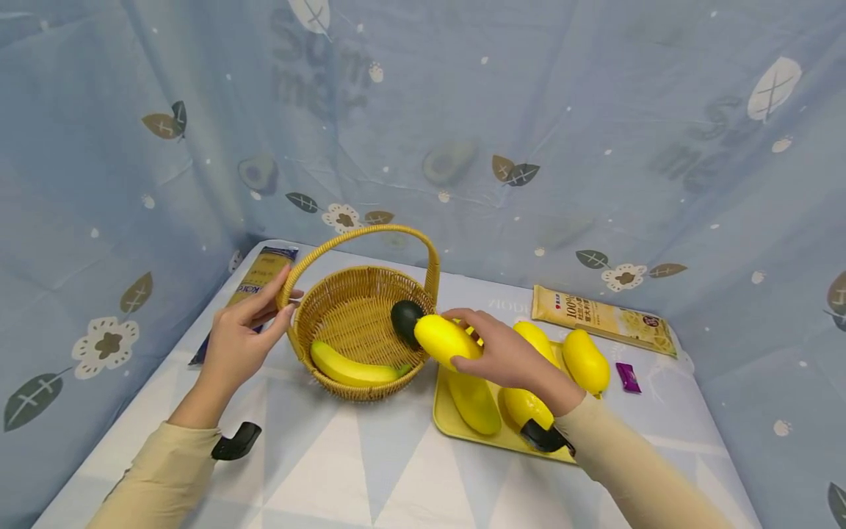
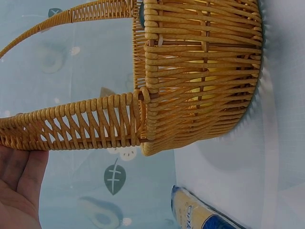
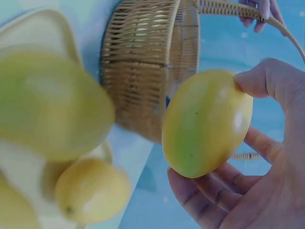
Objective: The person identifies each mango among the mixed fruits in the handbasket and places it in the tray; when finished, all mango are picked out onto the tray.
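My left hand (image 1: pixel 241 330) grips the side of the arched handle (image 2: pixel 71 121) of a wicker basket (image 1: pixel 360 393). Inside the basket lie a banana (image 1: pixel 350 367) at the near side and a dark green avocado (image 1: pixel 406 322) at the right. Between the thumb and fingers of my right hand (image 1: pixel 499 349) is a yellow mango (image 3: pixel 205 124) with a green streak, held over the basket's right rim. Below that hand, a yellow tray (image 1: pixel 452 428) carries another mango (image 1: pixel 477 408) and a lemon (image 3: pixel 93 191), partly hidden by the right hand and forearm.
Another yellow fruit (image 1: pixel 586 360) sits at the tray's right side, near a small purple packet (image 1: pixel 628 378). A yellow pasta package (image 1: pixel 601 319) lies at the back right. Left of the basket is a blue-and-yellow package (image 1: pixel 264 275). Patterned curtains (image 1: pixel 423 132) enclose the table.
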`<control>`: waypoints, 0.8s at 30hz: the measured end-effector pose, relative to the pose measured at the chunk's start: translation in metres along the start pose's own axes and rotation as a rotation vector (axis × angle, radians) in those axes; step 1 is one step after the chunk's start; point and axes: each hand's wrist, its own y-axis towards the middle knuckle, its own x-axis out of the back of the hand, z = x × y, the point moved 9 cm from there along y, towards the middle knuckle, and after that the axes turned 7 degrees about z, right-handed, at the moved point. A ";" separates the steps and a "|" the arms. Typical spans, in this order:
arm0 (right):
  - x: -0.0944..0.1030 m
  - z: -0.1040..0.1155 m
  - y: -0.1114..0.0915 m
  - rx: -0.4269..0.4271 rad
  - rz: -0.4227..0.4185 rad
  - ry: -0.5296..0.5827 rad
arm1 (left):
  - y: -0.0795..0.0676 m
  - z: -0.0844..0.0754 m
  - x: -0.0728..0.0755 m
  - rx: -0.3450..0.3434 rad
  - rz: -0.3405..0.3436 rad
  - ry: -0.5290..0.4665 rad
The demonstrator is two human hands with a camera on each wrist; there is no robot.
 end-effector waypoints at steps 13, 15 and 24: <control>0.018 -0.068 -0.081 -0.166 -0.117 -0.007 | 0.001 -0.001 0.000 0.024 0.006 0.016; 0.022 -0.078 -0.095 -0.196 -0.142 -0.012 | 0.001 -0.001 0.000 0.028 0.009 0.022; 0.020 -0.134 -0.145 -0.357 -0.182 -0.013 | 0.000 -0.002 0.000 0.028 0.004 0.012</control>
